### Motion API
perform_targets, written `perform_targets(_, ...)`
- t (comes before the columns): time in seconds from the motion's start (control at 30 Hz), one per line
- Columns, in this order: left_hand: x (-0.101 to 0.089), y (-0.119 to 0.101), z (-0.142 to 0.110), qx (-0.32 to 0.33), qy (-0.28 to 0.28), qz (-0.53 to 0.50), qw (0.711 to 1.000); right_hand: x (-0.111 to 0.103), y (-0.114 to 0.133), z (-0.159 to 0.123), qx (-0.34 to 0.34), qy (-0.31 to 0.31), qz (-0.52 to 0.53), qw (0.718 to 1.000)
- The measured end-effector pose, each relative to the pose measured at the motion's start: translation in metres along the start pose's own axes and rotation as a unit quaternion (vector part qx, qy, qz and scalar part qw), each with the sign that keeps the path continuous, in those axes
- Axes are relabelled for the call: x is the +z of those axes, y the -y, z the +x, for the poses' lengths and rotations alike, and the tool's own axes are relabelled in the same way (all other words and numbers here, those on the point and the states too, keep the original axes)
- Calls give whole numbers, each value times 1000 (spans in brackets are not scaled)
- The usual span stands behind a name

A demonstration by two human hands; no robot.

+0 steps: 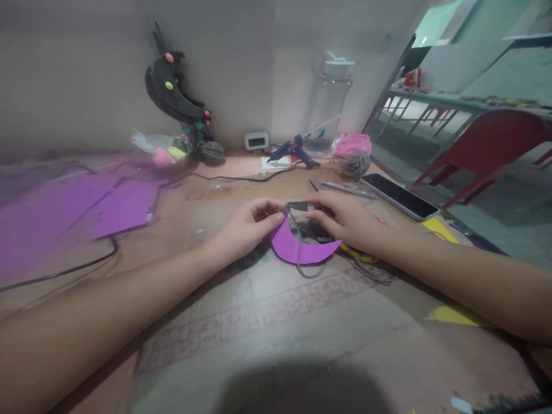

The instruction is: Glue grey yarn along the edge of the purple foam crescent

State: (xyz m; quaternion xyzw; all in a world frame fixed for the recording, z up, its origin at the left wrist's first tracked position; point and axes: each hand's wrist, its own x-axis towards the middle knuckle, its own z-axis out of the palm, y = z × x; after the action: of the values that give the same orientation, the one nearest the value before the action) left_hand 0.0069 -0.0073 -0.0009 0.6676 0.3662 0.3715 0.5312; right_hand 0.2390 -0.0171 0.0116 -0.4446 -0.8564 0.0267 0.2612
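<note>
My left hand [263,221] pinches the upper tip of a purple crescent-shaped paper [287,246] between thumb and fingers. A thin grey cord [299,261] hangs from that tip and loops across the front of the crescent. In my right hand [334,213] is a pair of pliers [297,205], their dark jaws pointing left and touching or nearly touching the pinched tip. The fingers hide most of the handles. Below the right wrist lie a yellow-edged item [357,253], partly covered, and loose strands of grey cord [377,275].
Purple sheets [125,207] lie at left beside a black cable [103,256]. Toward the wall stand a blue glue gun [295,151], a small clock [256,141], a bottle [330,103] and a yarn ball [356,165]. A phone [401,196] rests right. A dark crescent decoration [168,95] leans on the wall.
</note>
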Motion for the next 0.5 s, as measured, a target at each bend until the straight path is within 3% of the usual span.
perform_targets(0.5, 1, 0, 0, -5, 1, 2, 1000, 0, 2, 0, -7, -7, -10, 1000)
